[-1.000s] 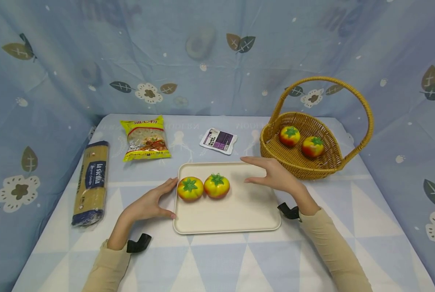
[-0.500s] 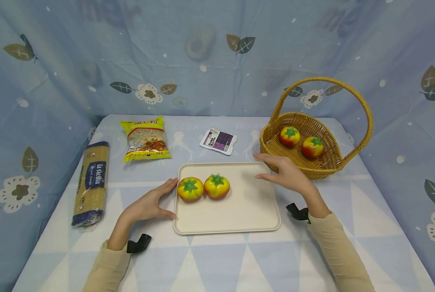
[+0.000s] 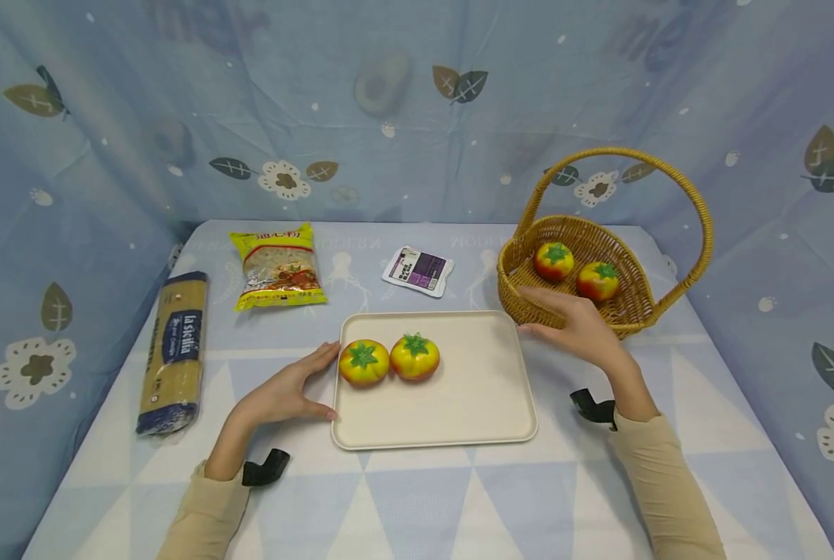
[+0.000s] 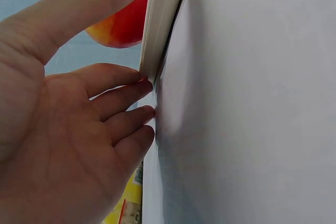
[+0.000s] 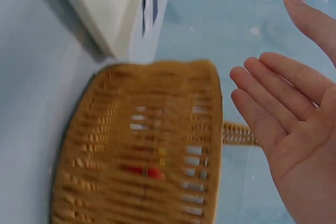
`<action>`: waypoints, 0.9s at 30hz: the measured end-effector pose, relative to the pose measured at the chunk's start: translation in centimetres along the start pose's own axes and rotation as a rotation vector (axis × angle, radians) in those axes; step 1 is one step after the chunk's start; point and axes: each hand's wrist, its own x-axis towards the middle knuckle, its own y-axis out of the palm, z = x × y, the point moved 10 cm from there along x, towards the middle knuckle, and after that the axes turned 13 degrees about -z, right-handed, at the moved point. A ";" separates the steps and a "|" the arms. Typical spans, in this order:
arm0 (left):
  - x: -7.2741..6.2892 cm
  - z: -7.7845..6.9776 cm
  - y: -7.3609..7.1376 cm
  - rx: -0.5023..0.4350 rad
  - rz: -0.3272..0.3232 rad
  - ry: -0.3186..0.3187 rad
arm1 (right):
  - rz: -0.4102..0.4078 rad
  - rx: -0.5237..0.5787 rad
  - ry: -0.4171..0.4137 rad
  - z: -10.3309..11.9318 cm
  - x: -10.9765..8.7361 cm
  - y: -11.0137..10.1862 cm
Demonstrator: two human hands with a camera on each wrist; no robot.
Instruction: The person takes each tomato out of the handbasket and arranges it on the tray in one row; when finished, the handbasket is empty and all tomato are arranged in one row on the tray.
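both spread: left hand point(image 3: 285, 393) touching tray point(image 3: 466, 404), right hand point(image 3: 585, 330) near basket point(image 3: 602, 243)

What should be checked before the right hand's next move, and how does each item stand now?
1. Right hand holding nothing: ok.
2. Left hand at the tray: ok, thumb and fingertips at its left rim.
3. Room on the tray: ok, bare to the right of the two tray fruits.
4. Basket fruits visible: ok, two show.
5. Right hand on a basket fruit: not ok, it grips neither.
6. Basket secured against sliding: cannot tell; neither hand grips it.
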 end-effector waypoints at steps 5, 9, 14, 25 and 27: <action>0.0 0.0 0.0 0.002 -0.001 0.003 | -0.048 -0.044 0.023 -0.9 -0.4 -1.5; 0.0 0.1 0.0 0.004 0.000 0.002 | -0.062 -0.067 0.053 -1.6 -0.8 -2.2; 0.0 0.1 0.0 0.004 0.000 0.003 | -0.078 -0.102 0.073 -2.4 -1.1 -3.3; -0.1 -0.2 0.0 0.006 0.002 0.000 | -0.130 -0.183 0.229 -5.4 -1.2 -7.0; -0.1 -0.2 0.0 0.008 0.002 0.000 | -0.137 -0.191 0.262 -6.1 -1.3 -7.4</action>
